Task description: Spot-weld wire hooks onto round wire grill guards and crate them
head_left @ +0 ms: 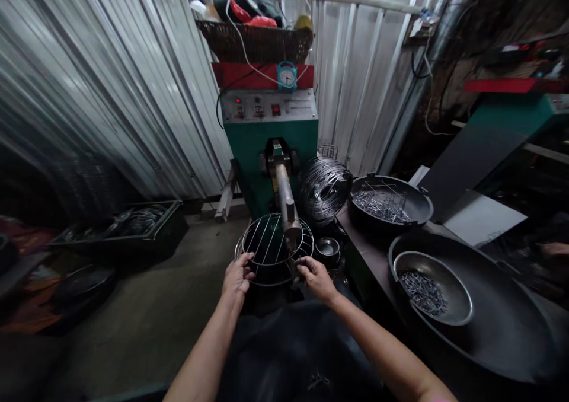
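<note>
A round wire basket (262, 243) with parallel bars sits under the electrode arm (288, 203) of a green spot welding machine (249, 140). My left hand (238, 276) has its fingers closed on the left part of the basket's rim. Close to the arm's tip, at the basket's right front, my right hand (315, 274) is closed in a pinch. Whatever lies between those fingertips is too small and dark to name. The lower part of the welder below the basket is hidden.
Right of the machine stand a wire coil (325, 190), a small metal bowl (328, 248) and a wok (391, 203) of wire parts. Nearer, a large wok (502, 307) holds a bowl (460, 295) of short metal pieces. At left is a bin (166, 227); another person's hand (555, 248) shows far right.
</note>
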The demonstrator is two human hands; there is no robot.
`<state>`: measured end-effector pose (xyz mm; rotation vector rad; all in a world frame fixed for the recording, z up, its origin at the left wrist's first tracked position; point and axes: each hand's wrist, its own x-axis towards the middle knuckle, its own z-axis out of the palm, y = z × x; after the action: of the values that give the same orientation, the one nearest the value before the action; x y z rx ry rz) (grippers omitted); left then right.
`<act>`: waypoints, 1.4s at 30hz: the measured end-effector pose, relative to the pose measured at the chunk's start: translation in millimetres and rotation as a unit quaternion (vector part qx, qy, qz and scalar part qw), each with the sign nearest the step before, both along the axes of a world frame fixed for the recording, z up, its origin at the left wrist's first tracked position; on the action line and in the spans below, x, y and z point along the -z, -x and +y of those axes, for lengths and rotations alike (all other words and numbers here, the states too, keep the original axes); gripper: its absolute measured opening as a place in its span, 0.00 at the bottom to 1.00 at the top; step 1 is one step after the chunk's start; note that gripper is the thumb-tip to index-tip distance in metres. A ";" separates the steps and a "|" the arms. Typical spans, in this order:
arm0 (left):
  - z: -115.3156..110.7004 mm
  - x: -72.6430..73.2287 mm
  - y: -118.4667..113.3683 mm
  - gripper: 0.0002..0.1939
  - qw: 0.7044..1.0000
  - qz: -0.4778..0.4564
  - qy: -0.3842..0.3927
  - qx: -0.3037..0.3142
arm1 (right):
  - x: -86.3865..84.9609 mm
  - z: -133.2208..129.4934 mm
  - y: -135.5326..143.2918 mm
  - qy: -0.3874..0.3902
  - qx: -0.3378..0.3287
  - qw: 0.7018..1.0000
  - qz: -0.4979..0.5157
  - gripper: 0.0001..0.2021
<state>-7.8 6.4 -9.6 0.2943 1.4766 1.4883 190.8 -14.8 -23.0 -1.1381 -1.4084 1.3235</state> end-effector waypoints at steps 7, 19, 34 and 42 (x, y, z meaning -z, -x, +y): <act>-2.7 1.3 -0.5 0.18 1.000 -0.015 -0.005 -0.009 | 4.8 3.6 0.0 0.003 0.020 0.999 -0.039 0.07; -2.9 3.4 0.7 0.20 1.000 0.001 -0.021 -0.006 | 5.5 4.6 0.2 0.019 0.034 0.999 0.005 0.09; 6.2 1.0 -0.2 0.21 0.999 -0.043 -0.004 -0.015 | 0.0 14.9 2.9 0.015 0.046 0.997 0.059 0.08; 6.1 3.2 0.1 0.19 0.999 -0.031 0.011 -0.018 | -2.6 14.5 2.6 0.007 0.052 0.997 0.060 0.09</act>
<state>-7.9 12.5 -12.8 0.2070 1.4551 1.4964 188.2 -0.3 -20.5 -1.1073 -1.2391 1.3065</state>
